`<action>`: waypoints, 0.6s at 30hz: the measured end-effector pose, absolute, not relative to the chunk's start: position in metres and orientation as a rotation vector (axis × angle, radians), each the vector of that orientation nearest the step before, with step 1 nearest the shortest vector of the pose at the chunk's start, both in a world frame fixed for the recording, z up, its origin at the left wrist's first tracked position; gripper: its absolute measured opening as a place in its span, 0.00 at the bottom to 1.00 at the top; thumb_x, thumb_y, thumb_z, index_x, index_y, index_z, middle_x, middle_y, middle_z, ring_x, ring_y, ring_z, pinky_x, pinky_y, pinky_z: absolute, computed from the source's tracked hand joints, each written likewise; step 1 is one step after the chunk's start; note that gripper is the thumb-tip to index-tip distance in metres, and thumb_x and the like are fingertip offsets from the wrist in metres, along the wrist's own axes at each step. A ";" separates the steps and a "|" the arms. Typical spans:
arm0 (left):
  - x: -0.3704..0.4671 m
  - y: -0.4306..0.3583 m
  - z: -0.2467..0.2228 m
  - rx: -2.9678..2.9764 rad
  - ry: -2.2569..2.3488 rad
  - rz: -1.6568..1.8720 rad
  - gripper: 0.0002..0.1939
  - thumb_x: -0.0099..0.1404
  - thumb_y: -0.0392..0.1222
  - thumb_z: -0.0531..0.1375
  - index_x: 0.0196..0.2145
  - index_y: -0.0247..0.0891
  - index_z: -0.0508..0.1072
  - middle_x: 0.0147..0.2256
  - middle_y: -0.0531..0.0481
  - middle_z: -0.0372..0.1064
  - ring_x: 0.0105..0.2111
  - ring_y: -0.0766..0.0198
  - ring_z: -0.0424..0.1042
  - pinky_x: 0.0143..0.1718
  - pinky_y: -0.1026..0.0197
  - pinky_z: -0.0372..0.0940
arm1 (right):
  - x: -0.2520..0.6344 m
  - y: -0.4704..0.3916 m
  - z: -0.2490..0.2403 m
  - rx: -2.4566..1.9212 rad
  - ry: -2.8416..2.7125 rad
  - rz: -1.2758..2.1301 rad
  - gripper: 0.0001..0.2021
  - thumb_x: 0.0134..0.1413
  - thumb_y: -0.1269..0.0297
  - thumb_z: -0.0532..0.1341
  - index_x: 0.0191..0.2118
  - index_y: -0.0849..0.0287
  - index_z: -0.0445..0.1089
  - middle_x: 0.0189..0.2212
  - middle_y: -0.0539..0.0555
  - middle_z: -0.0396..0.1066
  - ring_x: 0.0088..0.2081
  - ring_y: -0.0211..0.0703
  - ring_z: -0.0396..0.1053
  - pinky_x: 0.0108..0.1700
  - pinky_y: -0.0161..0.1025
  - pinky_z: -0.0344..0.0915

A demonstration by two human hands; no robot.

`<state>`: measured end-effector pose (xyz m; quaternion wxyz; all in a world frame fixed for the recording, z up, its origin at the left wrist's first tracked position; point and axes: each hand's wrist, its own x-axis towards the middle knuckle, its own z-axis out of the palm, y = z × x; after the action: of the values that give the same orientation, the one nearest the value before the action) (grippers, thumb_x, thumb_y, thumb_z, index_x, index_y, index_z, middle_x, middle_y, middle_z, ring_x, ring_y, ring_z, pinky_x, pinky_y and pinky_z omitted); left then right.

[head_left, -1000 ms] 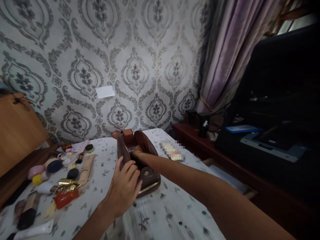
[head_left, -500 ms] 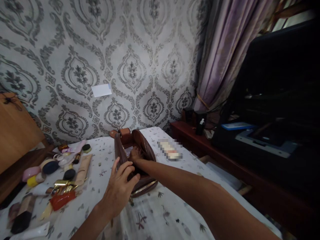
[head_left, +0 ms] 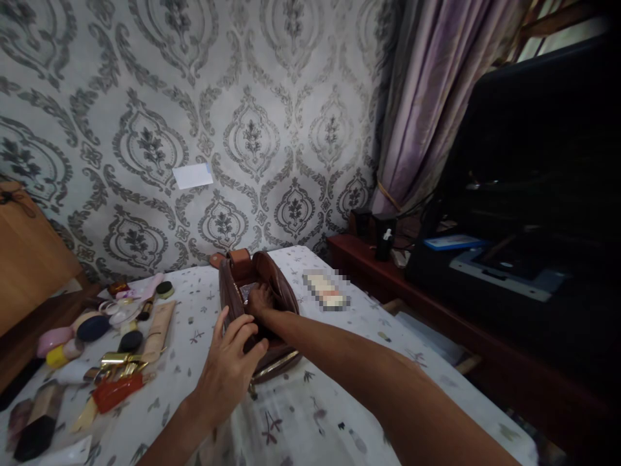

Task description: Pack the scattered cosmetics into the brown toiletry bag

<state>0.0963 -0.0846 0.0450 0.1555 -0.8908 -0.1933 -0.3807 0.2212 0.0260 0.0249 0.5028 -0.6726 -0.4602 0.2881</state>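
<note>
A brown leather-look bag (head_left: 231, 291) stands unzipped on the patterned white cloth, its opening facing up. My left hand (head_left: 230, 356) grips its near left edge, fingers apart and curling over the rim. My right hand (head_left: 261, 301) is down inside the bag, reached in from the right. Its fingers bend downward and their tips are hidden, so I cannot tell what they hold. Just left of those fingers, a silvery, glittery surface (head_left: 246, 291) shows inside. Part of the zip (head_left: 276, 367) runs along the near rim.
Several cosmetics lie at the left, among them a beige tube (head_left: 160, 330), a red bottle (head_left: 116, 391) and a dark round jar (head_left: 130, 341). A blurred-out yellowish item (head_left: 325, 290) rests right of the bag. A dark red shelf (head_left: 356, 255) and large black screen (head_left: 524, 168) stand at right.
The view has shifted slightly, so everything sits a little further left. My right hand has moved slightly within the bag; my left hand keeps its place on the edge.
</note>
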 end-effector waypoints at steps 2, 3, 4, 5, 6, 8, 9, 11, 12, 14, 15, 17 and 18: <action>0.097 -0.085 0.045 -2.551 -0.562 -1.085 0.13 0.68 0.28 0.52 0.38 0.38 0.75 0.39 0.45 0.71 0.51 0.54 0.68 0.63 0.33 0.50 | 0.221 0.028 0.024 -1.675 -1.072 0.682 0.27 0.30 0.76 0.70 0.44 0.60 0.69 0.54 0.72 0.65 0.61 0.67 0.57 0.59 0.61 0.53; 0.097 -0.085 0.045 -2.551 -0.564 -1.082 0.13 0.68 0.28 0.52 0.38 0.39 0.75 0.39 0.45 0.71 0.51 0.54 0.68 0.63 0.33 0.50 | 0.221 0.028 0.024 -1.686 -1.061 0.674 0.27 0.30 0.78 0.69 0.43 0.60 0.69 0.54 0.71 0.66 0.61 0.66 0.58 0.58 0.59 0.55; 0.097 -0.084 0.045 -2.548 -0.564 -1.081 0.13 0.68 0.28 0.52 0.38 0.39 0.75 0.38 0.46 0.71 0.51 0.55 0.68 0.63 0.33 0.50 | 0.222 0.029 0.023 -1.692 -1.052 0.665 0.25 0.30 0.78 0.68 0.42 0.60 0.69 0.53 0.70 0.66 0.60 0.65 0.59 0.58 0.58 0.56; 0.097 -0.084 0.045 -2.545 -0.559 -1.081 0.13 0.68 0.29 0.52 0.38 0.40 0.75 0.38 0.46 0.71 0.50 0.55 0.68 0.63 0.33 0.50 | 0.222 0.029 0.023 -1.695 -1.043 0.655 0.24 0.31 0.78 0.68 0.41 0.60 0.68 0.53 0.69 0.66 0.60 0.63 0.59 0.57 0.56 0.57; 0.097 -0.084 0.045 -2.541 -0.551 -1.083 0.13 0.68 0.29 0.52 0.38 0.40 0.75 0.38 0.46 0.71 0.50 0.56 0.68 0.63 0.33 0.50 | 0.222 0.030 0.022 -1.695 -1.036 0.645 0.22 0.32 0.77 0.67 0.39 0.59 0.68 0.52 0.68 0.67 0.59 0.62 0.60 0.56 0.54 0.57; 0.097 -0.083 0.045 -2.534 -0.545 -1.086 0.13 0.68 0.29 0.52 0.38 0.40 0.75 0.38 0.46 0.71 0.50 0.56 0.68 0.63 0.34 0.50 | 0.223 0.031 0.022 -1.693 -1.025 0.632 0.19 0.33 0.77 0.67 0.37 0.59 0.67 0.50 0.67 0.68 0.58 0.59 0.62 0.55 0.52 0.58; 0.097 -0.083 0.044 -2.534 -0.547 -1.089 0.13 0.69 0.29 0.52 0.38 0.40 0.74 0.38 0.46 0.71 0.50 0.56 0.68 0.63 0.34 0.50 | 0.223 0.032 0.021 -1.691 -1.023 0.628 0.19 0.33 0.77 0.67 0.37 0.59 0.67 0.50 0.66 0.68 0.57 0.59 0.62 0.55 0.51 0.58; 0.097 -0.083 0.044 -2.538 -0.546 -1.089 0.13 0.69 0.29 0.51 0.38 0.39 0.74 0.38 0.46 0.71 0.50 0.56 0.68 0.63 0.34 0.50 | 0.224 0.034 0.020 -1.687 -1.025 0.629 0.20 0.31 0.78 0.66 0.36 0.58 0.66 0.50 0.66 0.68 0.57 0.59 0.62 0.55 0.50 0.58; 0.097 -0.083 0.044 -2.538 -0.542 -1.088 0.13 0.69 0.29 0.51 0.38 0.39 0.74 0.38 0.46 0.71 0.50 0.56 0.68 0.63 0.34 0.49 | 0.224 0.035 0.019 -1.684 -1.029 0.630 0.21 0.31 0.79 0.66 0.36 0.58 0.66 0.50 0.66 0.68 0.57 0.59 0.62 0.55 0.50 0.58; 0.097 -0.083 0.045 -2.538 -0.534 -1.086 0.13 0.69 0.28 0.51 0.38 0.39 0.74 0.38 0.46 0.71 0.50 0.56 0.68 0.63 0.34 0.49 | 0.224 0.036 0.018 -1.679 -1.040 0.636 0.22 0.29 0.80 0.66 0.36 0.58 0.66 0.51 0.66 0.68 0.58 0.60 0.62 0.56 0.51 0.58; 0.097 -0.084 0.045 -2.536 -0.530 -1.087 0.13 0.69 0.28 0.51 0.38 0.38 0.74 0.38 0.46 0.71 0.50 0.56 0.68 0.63 0.35 0.49 | 0.224 0.036 0.018 -1.676 -1.048 0.641 0.22 0.29 0.81 0.66 0.36 0.58 0.66 0.51 0.66 0.68 0.58 0.60 0.61 0.56 0.52 0.58; 0.097 -0.084 0.046 -2.534 -0.532 -1.093 0.12 0.69 0.28 0.51 0.38 0.38 0.74 0.38 0.46 0.71 0.50 0.56 0.68 0.64 0.35 0.49 | 0.225 0.037 0.017 -1.670 -1.064 0.655 0.22 0.29 0.81 0.66 0.36 0.58 0.66 0.50 0.66 0.68 0.59 0.61 0.61 0.56 0.54 0.57; 0.097 -0.084 0.046 -2.536 -0.534 -1.093 0.12 0.68 0.28 0.52 0.38 0.38 0.74 0.38 0.46 0.71 0.50 0.56 0.68 0.64 0.35 0.49 | 0.225 0.037 0.017 -1.667 -1.075 0.663 0.22 0.29 0.81 0.67 0.36 0.58 0.67 0.50 0.66 0.68 0.59 0.61 0.60 0.56 0.54 0.57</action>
<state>0.0971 -0.0841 0.0463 0.1637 -0.8894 -0.1873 -0.3835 0.2248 0.0371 0.0170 0.5012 -0.6898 -0.4448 0.2742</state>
